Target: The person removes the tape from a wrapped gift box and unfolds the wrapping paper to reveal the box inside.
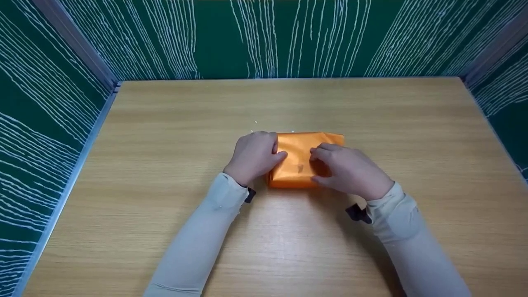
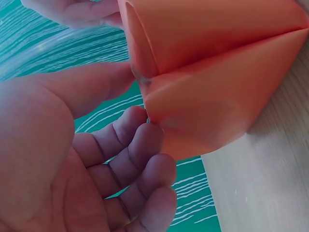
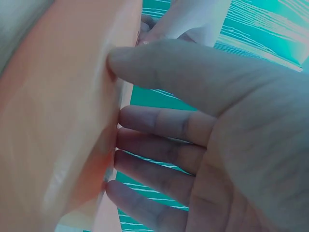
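A flat box-shaped package in shiny orange wrapping paper (image 1: 300,170) lies on the table. At its left end the wrapping paper (image 2: 203,104) is folded into a pointed flap with a deep crease. My left hand (image 1: 255,156) holds this end, its thumb by the upper edge and curled fingertips against the fold. Over the package's right part is my right hand (image 1: 350,169), thumb toward the front edge. In the right wrist view, the thumb and fairly straight fingers of the right hand (image 3: 193,130) touch the orange paper.
The package rests on a wood-grain table (image 1: 165,119). Small white scraps (image 1: 255,122) lie just behind it. Green panels with white streaks (image 1: 218,41) stand along the back and both sides. Dark wrist mounts (image 1: 359,213) show under both light sleeves.
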Tool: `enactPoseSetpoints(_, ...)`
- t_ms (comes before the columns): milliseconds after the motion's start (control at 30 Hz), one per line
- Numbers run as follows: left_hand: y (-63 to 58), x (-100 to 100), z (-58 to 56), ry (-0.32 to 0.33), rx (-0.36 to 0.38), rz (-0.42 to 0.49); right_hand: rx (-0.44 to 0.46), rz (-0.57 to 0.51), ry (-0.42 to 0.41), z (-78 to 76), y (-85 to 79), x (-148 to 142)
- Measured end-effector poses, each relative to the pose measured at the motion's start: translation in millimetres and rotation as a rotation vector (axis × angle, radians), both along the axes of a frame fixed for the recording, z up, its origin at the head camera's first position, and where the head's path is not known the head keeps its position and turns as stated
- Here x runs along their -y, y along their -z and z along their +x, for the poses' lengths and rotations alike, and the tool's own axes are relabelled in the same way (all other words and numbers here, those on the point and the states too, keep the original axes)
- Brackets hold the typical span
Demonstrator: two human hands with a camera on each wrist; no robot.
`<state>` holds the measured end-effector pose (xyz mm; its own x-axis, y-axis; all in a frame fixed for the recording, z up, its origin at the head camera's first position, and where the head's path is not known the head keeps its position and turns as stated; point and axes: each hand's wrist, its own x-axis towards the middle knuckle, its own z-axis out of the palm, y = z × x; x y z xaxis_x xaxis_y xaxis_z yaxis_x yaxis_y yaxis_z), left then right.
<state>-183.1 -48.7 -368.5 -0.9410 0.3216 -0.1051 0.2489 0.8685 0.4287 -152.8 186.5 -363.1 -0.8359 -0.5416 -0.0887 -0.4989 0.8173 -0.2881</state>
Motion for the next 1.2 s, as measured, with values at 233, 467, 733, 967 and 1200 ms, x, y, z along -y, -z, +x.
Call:
enactPoseSetpoints(233, -3.6, -4, 0.5, 0.018, -0.105, -0.042, -0.067, -0.004, -0.031, -0.4, -1.2, -1)
enactPoseSetpoints(467, -3.8, -9, 3.1, 0.002, -0.171, -0.11, -0.043, 0.009, -0.011, -0.9, -2.6, 2)
enactPoseSetpoints(733, -3.6, -13, 5.1, -0.009, -0.193, -0.137, -0.044, 0.014, -0.001, -0.6, -1.8, 2)
enactPoseSetpoints(967, -4.2, -14, 5.1, -0.006, -0.165, -0.148, -0.034, 0.005, 0.003, 0.0, -1.9, 1)
enactPoseSetpoints(1200, -3.5, -14, 5.4, -0.004, -0.136, -0.131, -0.043, 0.012, -0.006, 0.4, 0.8, 3)
